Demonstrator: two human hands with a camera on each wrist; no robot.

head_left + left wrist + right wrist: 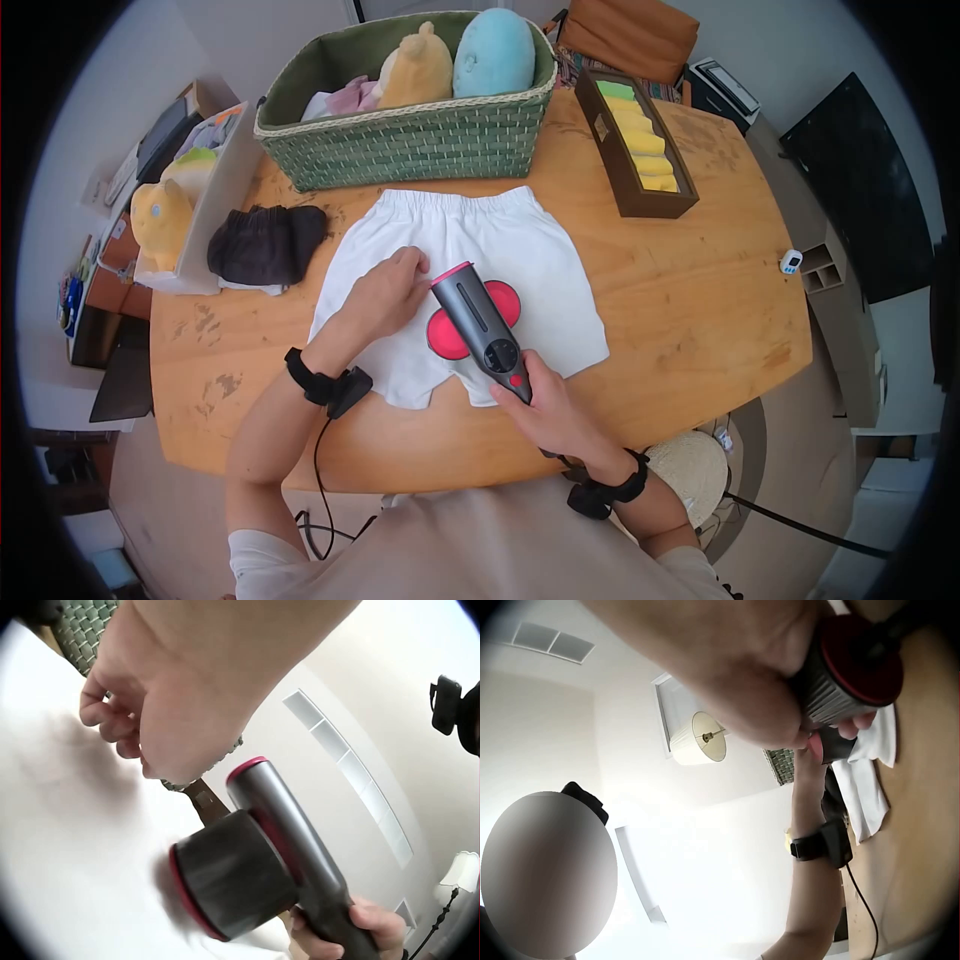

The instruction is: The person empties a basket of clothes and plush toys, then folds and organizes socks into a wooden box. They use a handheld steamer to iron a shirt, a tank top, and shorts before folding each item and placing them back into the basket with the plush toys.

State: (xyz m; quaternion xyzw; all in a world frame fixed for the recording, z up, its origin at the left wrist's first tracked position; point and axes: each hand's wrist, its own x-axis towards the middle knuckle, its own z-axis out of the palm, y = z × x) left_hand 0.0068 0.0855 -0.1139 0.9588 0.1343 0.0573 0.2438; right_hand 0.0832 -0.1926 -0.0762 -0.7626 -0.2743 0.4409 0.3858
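White shorts (545,250) with an elastic waistband lie spread on the table. My right hand (555,405) grips the handle of a grey fabric shaver (475,320), which has red round parts on either side. In the left wrist view, the red-rimmed head of the shaver (232,874) faces down close over the white cloth. The left hand (385,290) is over the shorts, left of the shaver's tip; its fingers (112,727) are loosely curled, with nothing seen between them. In the right wrist view, the right hand (765,682) wraps the handle's ribbed end.
A green woven basket (400,150) with plush toys stands at the back of the wooden table (690,330). Dark folded clothing (268,245) and a white bin (210,215) are at the left. Rolled yellow items fill a brown box (645,195) at the right.
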